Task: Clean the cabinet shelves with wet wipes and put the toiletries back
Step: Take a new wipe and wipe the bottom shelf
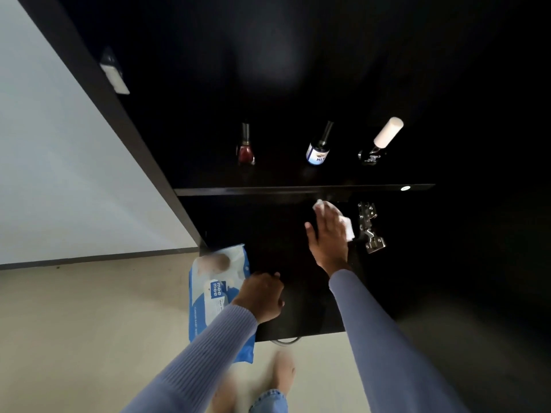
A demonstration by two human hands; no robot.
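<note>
My right hand (328, 234) lies flat on a white wet wipe (348, 226), pressing it against the dark lower shelf (268, 234) just under the upper shelf's front edge (298, 190). My left hand (262, 296) is curled on a blue and white wet-wipe pack (214, 290) that rests at the lower shelf's left end. On the upper shelf stand a red nail polish bottle (246, 150), a dark bottle with a blue and white label (319, 150) and a bottle with a long white cap (380, 141).
A metal door hinge (369, 228) sits just right of my right hand. The cabinet's dark side panel (119, 120) runs up to the left, with a white wall beyond it. Beige floor and my bare foot (283, 374) lie below the shelf.
</note>
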